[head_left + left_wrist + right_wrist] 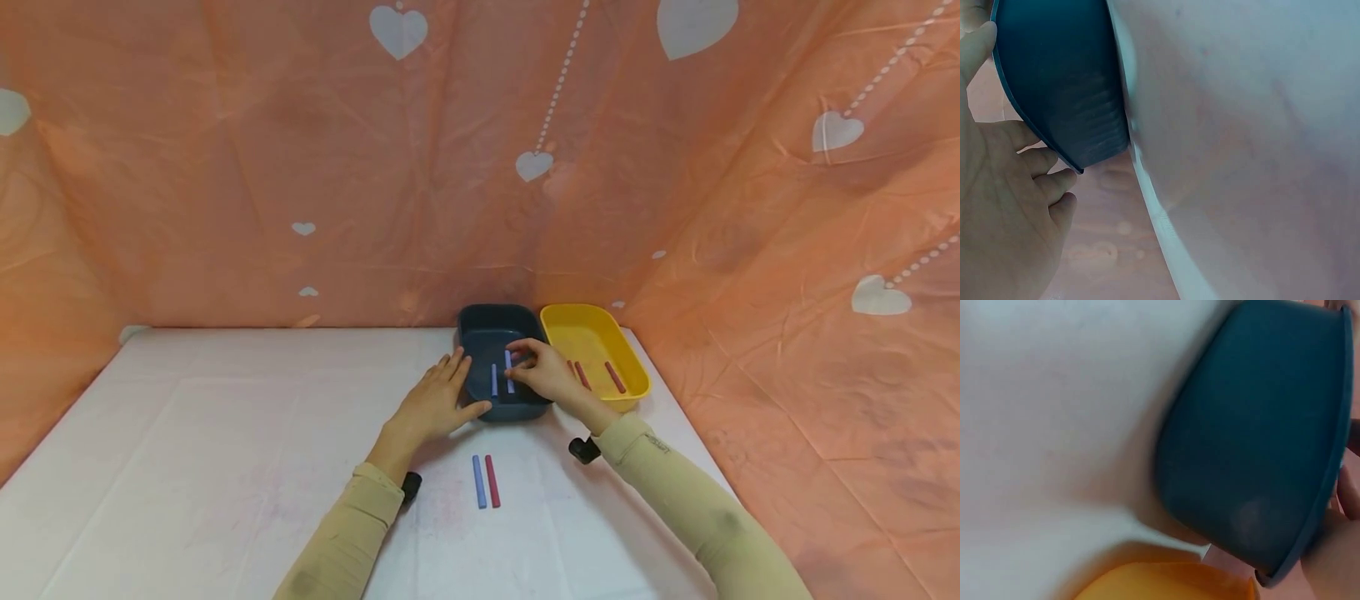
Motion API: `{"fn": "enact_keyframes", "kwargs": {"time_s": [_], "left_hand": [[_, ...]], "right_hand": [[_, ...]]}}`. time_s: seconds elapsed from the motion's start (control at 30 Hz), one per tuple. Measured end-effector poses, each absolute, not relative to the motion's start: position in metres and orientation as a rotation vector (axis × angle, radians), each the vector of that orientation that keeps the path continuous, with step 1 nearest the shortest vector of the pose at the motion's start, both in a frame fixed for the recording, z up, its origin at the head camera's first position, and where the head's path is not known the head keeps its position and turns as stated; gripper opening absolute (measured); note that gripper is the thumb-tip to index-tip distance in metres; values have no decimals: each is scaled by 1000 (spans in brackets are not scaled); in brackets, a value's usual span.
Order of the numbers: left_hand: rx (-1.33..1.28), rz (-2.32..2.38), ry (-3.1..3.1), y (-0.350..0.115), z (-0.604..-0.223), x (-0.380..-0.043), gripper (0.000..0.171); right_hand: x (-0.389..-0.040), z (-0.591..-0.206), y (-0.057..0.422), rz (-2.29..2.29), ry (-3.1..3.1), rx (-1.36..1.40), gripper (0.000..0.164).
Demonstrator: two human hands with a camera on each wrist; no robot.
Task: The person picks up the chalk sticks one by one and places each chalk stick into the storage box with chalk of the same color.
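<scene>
My right hand [546, 373] pinches a blue chalk stick [509, 375] between thumb and fingers, inside the dark blue tub [501, 317]. Left of it in the tub lies another blue chalk stick [494, 380]. With its fingers spread, my left hand [429, 405] rests against the tub's left rim. The left wrist view shows those fingers [1054, 184] along the rim, beside the tub's outer wall [1063, 94]. From the right wrist, the tub's side [1247, 437] hides most of the right hand [1335, 550].
A yellow tub [592, 321] holding several red chalk sticks [615, 377] stands right beside the dark one. On the white tablecloth [225, 442] in front lie a blue chalk stick [479, 482] and a red chalk stick [492, 482]. An orange curtain [420, 183] hangs behind.
</scene>
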State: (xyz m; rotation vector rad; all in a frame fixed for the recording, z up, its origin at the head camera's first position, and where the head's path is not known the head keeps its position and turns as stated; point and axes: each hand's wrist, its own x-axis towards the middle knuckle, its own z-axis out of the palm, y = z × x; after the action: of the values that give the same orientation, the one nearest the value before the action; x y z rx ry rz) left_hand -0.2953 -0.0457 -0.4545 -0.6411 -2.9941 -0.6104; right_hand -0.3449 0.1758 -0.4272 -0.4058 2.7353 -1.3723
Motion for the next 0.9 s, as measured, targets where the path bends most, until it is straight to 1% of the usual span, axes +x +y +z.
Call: {"fn": "enact_keyframes", "kwargs": {"time_s": [0.3, 0.9], "left_hand": [[-647, -601, -3000, -46, -455, -296, 94], [-664, -620, -2971, -46, -452, -295, 93]], "right_hand": [[-364, -435, 167, -1314, 2707, -353, 39], [-380, -448, 158, -1322, 2606, -172, 34]]}}
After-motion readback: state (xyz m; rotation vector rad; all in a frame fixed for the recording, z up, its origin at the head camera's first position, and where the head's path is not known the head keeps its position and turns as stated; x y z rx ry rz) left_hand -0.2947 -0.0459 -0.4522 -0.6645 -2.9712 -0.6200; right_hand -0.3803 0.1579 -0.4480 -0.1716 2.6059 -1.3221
